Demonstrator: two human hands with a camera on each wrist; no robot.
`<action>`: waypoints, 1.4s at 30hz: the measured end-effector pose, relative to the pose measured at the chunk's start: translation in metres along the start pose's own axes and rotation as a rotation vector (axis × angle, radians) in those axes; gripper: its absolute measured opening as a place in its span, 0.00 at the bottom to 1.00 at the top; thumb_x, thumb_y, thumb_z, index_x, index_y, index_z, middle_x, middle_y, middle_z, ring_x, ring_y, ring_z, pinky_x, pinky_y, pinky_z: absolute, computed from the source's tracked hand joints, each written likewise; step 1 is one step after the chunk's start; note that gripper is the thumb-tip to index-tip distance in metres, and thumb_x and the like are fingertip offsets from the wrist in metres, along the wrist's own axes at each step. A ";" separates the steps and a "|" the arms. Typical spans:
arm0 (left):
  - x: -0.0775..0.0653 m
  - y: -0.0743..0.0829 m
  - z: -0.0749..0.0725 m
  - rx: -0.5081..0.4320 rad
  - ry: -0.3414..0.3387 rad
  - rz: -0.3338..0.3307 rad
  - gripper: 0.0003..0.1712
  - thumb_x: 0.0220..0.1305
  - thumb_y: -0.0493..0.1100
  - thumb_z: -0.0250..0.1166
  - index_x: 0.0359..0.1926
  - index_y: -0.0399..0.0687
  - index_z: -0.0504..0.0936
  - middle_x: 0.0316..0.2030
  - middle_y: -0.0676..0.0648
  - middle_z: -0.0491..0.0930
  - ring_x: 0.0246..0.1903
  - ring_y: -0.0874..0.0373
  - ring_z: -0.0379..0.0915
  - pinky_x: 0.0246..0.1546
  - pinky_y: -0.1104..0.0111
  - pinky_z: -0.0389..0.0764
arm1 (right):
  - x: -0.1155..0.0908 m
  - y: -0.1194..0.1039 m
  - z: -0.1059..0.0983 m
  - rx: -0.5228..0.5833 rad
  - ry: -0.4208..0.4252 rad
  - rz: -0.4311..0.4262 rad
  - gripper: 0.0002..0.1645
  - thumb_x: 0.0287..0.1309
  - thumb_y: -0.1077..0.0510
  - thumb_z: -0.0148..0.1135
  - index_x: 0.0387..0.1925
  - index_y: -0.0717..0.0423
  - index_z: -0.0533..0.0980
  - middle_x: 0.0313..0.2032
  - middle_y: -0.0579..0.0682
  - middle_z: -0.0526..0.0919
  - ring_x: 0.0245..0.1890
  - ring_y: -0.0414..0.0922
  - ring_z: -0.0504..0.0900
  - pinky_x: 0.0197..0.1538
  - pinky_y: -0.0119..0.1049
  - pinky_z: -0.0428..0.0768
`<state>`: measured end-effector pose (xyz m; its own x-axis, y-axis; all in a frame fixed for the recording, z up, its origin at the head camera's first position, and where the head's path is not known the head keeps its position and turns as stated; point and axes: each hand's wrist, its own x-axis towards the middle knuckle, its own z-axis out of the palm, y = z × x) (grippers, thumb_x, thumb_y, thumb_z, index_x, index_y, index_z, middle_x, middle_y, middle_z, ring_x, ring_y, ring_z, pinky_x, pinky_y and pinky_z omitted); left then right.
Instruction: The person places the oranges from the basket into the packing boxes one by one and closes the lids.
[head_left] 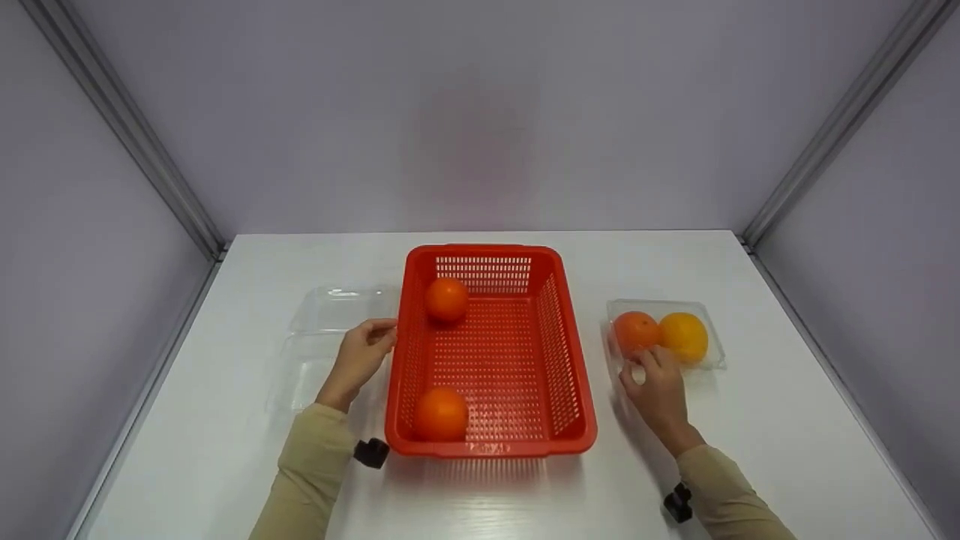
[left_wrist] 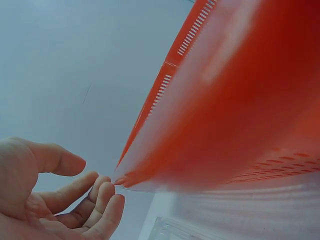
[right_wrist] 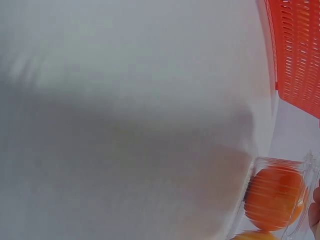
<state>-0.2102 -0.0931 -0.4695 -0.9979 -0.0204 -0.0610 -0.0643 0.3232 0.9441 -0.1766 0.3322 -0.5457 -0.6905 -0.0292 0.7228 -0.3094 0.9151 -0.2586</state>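
Right hand (head_left: pixel 657 386) was observed at the 7 o'clock edge of a clear container (head_left: pixel 656 305), its fingers bent and its thumb drawn near them; whether the edge was pinched could not be determined. The container was located at 3 o'clock of a red basket (head_left: pixel 499 360). Two fruits were contained in it side by side: an orange fruit (head_left: pixel 635 331) at 9 o'clock and a yellow fruit (head_left: pixel 684 337) at 3 o'clock. Within the basket, one orange (head_left: pixel 447 298) was noted toward 11 o'clock and another orange (head_left: pixel 442 413) toward 7 o'clock. At the basket's 9 o'clock rim, the left hand (head_left: pixel 361 361) was positioned with fingers loosely bent, thumb apart and nothing grasped; contact with the rim could not be confirmed. Beyond that hand, a two-part clear tray (head_left: pixel 343 307) was recorded on the white table (head_left: pixel 795 420), at 9 o'clock of the basket.
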 end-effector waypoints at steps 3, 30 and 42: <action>0.000 -0.002 0.001 0.007 0.004 0.003 0.20 0.65 0.33 0.55 0.57 0.30 0.74 0.50 0.32 0.78 0.48 0.48 0.76 0.48 0.70 0.79 | -0.001 0.002 0.001 0.007 0.013 -0.041 0.13 0.37 0.68 0.74 0.28 0.65 0.78 0.29 0.57 0.75 0.33 0.51 0.73 0.41 0.36 0.76; 0.003 -0.008 -0.002 -0.014 -0.144 -0.103 0.27 0.65 0.35 0.60 0.63 0.30 0.68 0.53 0.32 0.75 0.49 0.50 0.78 0.53 0.64 0.81 | 0.004 0.006 0.001 -0.022 -0.009 -0.109 0.10 0.33 0.74 0.72 0.22 0.65 0.79 0.25 0.56 0.74 0.29 0.49 0.70 0.36 0.41 0.78; 0.009 -0.011 -0.010 -0.024 -0.222 -0.091 0.27 0.65 0.36 0.60 0.62 0.28 0.67 0.54 0.30 0.75 0.45 0.55 0.79 0.53 0.62 0.82 | 0.011 0.002 -0.002 -0.043 -0.088 -0.074 0.09 0.34 0.74 0.72 0.21 0.65 0.79 0.24 0.55 0.76 0.29 0.49 0.73 0.36 0.42 0.81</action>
<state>-0.2186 -0.1061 -0.4776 -0.9635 0.1610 -0.2139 -0.1571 0.3073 0.9386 -0.1830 0.3345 -0.5370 -0.7218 -0.1306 0.6797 -0.3348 0.9254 -0.1776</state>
